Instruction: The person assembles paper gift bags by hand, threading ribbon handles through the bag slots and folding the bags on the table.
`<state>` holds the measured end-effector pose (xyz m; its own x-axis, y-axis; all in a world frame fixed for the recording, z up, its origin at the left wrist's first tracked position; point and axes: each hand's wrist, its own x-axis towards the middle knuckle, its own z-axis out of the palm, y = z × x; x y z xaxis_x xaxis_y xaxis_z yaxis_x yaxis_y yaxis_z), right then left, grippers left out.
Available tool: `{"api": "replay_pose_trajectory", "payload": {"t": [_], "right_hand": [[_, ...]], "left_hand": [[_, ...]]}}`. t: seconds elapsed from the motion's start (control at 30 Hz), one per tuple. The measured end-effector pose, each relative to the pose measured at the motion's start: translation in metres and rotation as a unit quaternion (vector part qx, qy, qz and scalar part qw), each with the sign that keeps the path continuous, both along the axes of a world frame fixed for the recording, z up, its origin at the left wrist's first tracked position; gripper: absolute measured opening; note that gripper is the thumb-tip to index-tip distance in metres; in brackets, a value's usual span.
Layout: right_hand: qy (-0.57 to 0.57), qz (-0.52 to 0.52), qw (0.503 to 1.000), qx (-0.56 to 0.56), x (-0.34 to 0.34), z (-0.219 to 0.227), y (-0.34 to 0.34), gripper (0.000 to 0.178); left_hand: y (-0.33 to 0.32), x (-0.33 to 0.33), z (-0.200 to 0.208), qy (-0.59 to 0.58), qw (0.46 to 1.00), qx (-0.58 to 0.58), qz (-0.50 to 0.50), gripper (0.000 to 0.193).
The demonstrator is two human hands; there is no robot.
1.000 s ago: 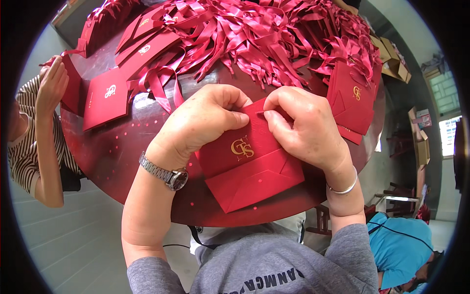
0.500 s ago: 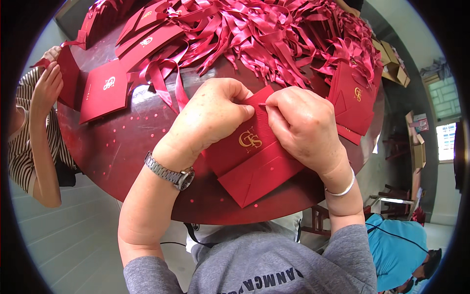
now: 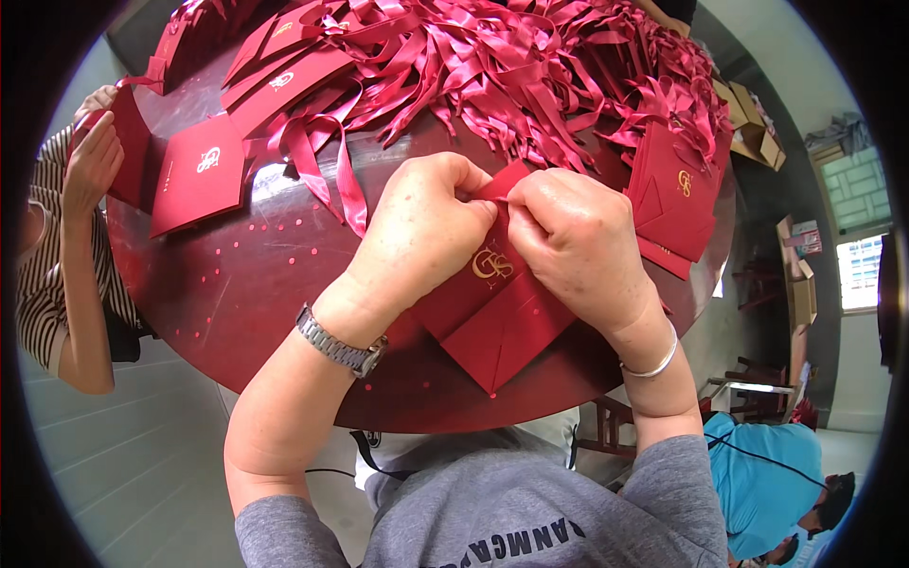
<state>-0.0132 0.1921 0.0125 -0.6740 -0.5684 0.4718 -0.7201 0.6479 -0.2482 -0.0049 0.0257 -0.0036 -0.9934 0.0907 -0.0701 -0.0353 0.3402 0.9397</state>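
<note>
A flat red paper bag [image 3: 511, 331] with a gold emblem and a folded bottom lies slanted before me at the table's near side. My left hand [image 3: 421, 222] is closed, pinching the bag near its top edge between thumb and fingers. Right beside it, my right hand [image 3: 579, 237] is closed too, its fingertips on a thin red strip at the same edge that looks like a ribbon end. The fingers of both hands nearly meet. Curled fingers hide most of the strip and part of the bag's upper face.
Glossy red ribbons [image 3: 511, 76] heap across the far side of the round table [image 3: 256, 312]. Red bags stack at right [image 3: 677, 189], and another bag [image 3: 199, 175] lies left. A co-worker's hand [image 3: 95, 166] holds a red bag there. Small red dots are scattered about.
My hands have come slightly closer together at the bag's top edge. The bag has shifted a little to the right, and my left hand covers more of its emblem.
</note>
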Motion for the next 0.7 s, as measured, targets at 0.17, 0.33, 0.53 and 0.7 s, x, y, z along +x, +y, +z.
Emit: {"api": "replay_pose_trajectory", "payload": {"t": [0.17,0.33,0.53,0.7], "right_hand": [[0.008,-0.018,0.999,0.029,0.004,-0.001,-0.004,0.004],[0.015,-0.044,0.999,0.003,0.004,-0.008,-0.011,0.004],[-0.091,-0.080,0.989,-0.080,-0.002,-0.005,-0.014,0.003],[-0.099,-0.089,0.990,-0.052,-0.003,-0.001,-0.009,0.006]], "left_hand": [[0.009,0.004,-0.014,0.150,0.985,-0.070,0.054,0.014],[0.011,0.004,-0.009,0.159,0.981,-0.084,0.068,0.013],[0.011,0.008,-0.009,0.202,0.968,-0.135,0.067,0.015],[0.008,0.012,-0.004,0.199,0.976,-0.076,0.049,0.014]]}}
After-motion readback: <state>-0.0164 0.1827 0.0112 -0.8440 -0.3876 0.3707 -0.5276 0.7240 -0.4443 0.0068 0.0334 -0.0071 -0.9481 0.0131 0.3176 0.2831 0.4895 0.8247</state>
